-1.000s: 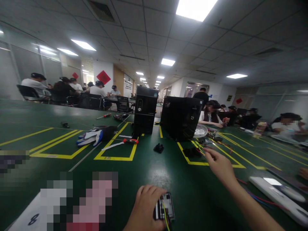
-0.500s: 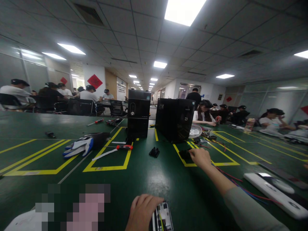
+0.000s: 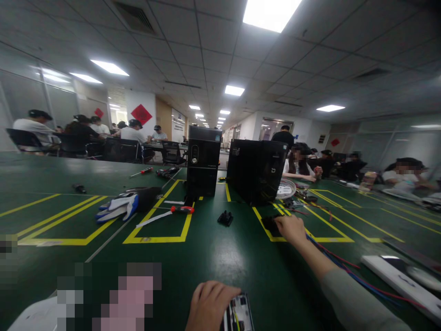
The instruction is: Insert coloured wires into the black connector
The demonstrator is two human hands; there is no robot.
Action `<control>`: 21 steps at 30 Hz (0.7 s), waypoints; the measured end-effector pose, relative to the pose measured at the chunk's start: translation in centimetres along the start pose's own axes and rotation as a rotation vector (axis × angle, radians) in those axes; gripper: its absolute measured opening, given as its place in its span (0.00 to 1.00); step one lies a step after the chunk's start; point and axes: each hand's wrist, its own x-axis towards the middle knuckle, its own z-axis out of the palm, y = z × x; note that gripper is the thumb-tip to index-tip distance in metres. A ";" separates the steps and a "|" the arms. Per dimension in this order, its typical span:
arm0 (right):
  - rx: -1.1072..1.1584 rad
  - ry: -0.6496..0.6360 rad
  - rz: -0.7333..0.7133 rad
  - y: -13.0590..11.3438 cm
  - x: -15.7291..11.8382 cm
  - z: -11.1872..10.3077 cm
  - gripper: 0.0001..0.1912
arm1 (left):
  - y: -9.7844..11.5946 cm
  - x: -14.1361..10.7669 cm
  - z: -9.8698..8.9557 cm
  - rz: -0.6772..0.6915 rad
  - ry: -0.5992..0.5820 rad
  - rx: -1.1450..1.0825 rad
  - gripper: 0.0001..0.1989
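Observation:
At the near edge of the table, my left hand (image 3: 211,304) is closed over an open metal-cased electronic unit (image 3: 242,311) with a yellow wire inside; its lower part is cut off by the picture's edge. My right hand (image 3: 291,229) reaches forward to the right, fingers bent together on a small dark part (image 3: 270,224) that lies inside a yellow-taped rectangle. The fingers partly cover this part, and its shape is blurred. Between the hands and further off sits a black plastic piece (image 3: 225,218) with upright prongs.
Two black computer towers (image 3: 202,165) (image 3: 257,172) stand ahead. Leftward lie a red-handled screwdriver (image 3: 182,209) and work gloves (image 3: 119,208). To the right are a white basket (image 3: 285,188), red and blue wires (image 3: 339,264) and a white power strip (image 3: 401,282). People sit beyond.
The whole view has shifted a little to the right. Both hands keep nearly the same places, the left on the metal unit and the right at the dark part.

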 end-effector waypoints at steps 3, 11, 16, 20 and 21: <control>-0.012 0.017 -0.043 0.0 -0.1 0.0 0.13 | 0.0 0.0 0.1 0.000 0.007 0.000 0.23; -0.062 0.043 -0.066 -0.1 0.1 0.3 0.12 | 0.7 0.2 0.6 -0.080 0.068 0.028 0.25; -0.103 0.000 -0.107 -0.4 0.3 0.7 0.12 | 1.1 0.2 0.3 -0.094 0.037 -0.007 0.29; -0.153 -0.041 -0.179 -0.7 0.7 0.3 0.11 | 1.1 0.2 -0.4 -0.114 -0.021 -0.046 0.29; -0.165 -0.050 -0.204 -0.8 0.8 0.1 0.11 | 1.0 0.2 -0.6 -0.104 -0.047 -0.056 0.29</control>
